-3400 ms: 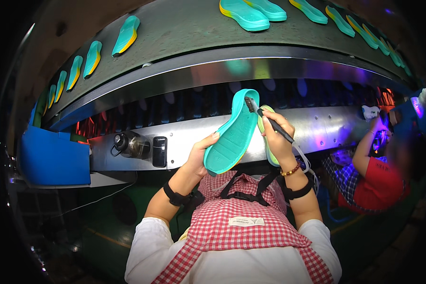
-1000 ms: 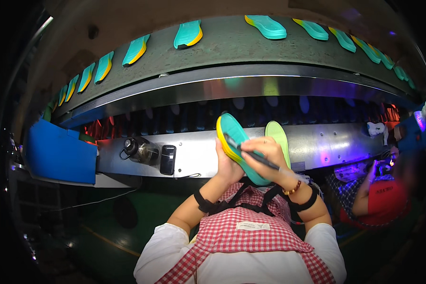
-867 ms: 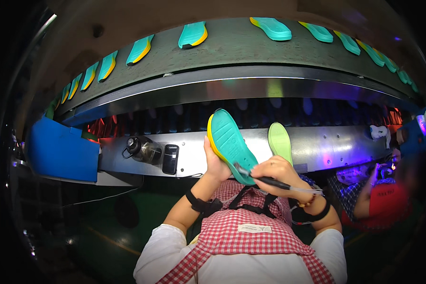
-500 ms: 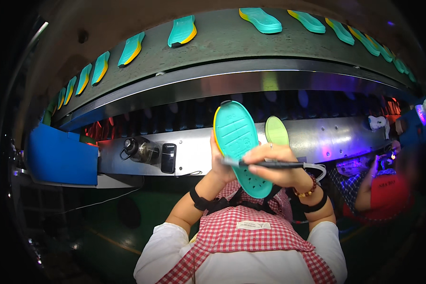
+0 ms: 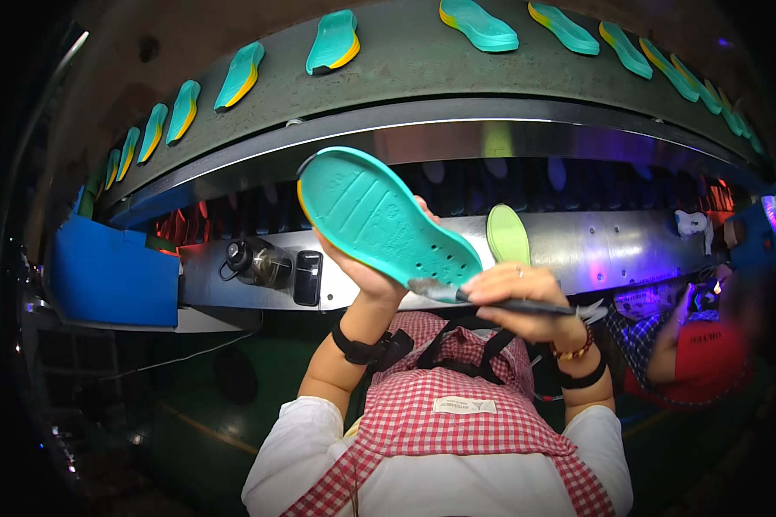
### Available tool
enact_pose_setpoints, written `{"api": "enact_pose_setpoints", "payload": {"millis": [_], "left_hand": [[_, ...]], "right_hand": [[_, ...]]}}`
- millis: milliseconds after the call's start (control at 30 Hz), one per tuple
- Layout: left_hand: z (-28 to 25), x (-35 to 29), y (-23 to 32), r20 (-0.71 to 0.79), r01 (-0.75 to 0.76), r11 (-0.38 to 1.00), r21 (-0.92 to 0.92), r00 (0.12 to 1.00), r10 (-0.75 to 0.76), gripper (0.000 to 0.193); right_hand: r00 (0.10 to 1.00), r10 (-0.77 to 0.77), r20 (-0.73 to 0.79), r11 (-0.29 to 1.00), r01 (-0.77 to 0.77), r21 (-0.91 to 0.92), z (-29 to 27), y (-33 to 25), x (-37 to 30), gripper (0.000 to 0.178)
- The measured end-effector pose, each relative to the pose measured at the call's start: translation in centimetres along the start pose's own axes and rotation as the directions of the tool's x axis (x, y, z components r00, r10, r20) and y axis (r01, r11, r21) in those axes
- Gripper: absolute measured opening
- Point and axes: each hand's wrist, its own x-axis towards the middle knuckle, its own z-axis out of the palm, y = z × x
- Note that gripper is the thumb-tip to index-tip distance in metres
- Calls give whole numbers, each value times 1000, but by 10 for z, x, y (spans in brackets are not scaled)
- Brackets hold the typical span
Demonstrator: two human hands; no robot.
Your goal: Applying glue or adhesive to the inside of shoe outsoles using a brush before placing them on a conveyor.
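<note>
A teal shoe sole (image 5: 375,211) with a yellow edge and a black tip is held up in front of me. My left hand (image 5: 362,269) grips it from beneath, with fingertips showing past its far edge. In my right hand (image 5: 522,293) is a black-handled brush (image 5: 530,305), its pale, blurred bristle end against the near rim of the sole, close to the small holes. A flat light-green insole-shaped piece (image 5: 508,234) lies on the metal bench just beyond my right hand.
Across the far side runs a grey-green belt (image 5: 388,76) bearing several teal soles. On the metal bench (image 5: 569,250) stand a dark bottle (image 5: 263,264) and a phone (image 5: 308,277); a blue box (image 5: 112,271) is at left. Another person in red (image 5: 707,358) sits at right.
The sole has swung up and left, tilting so its tip points to the upper left. My right hand and the brush have shifted slightly right, from the sole's middle to its near rim.
</note>
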Motion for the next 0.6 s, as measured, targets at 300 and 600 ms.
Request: {"api": "enact_pose_setpoints", "payload": {"millis": [300, 600], "left_hand": [[14, 4, 6, 8, -83, 996, 32, 996, 83, 92], [32, -19, -18, -23, 107, 982, 154, 994, -104, 83]], "right_hand": [[995, 63, 73, 987, -73, 142, -6, 3, -4, 23], [867, 493, -72, 374, -137, 917, 19, 11, -6, 21]]}}
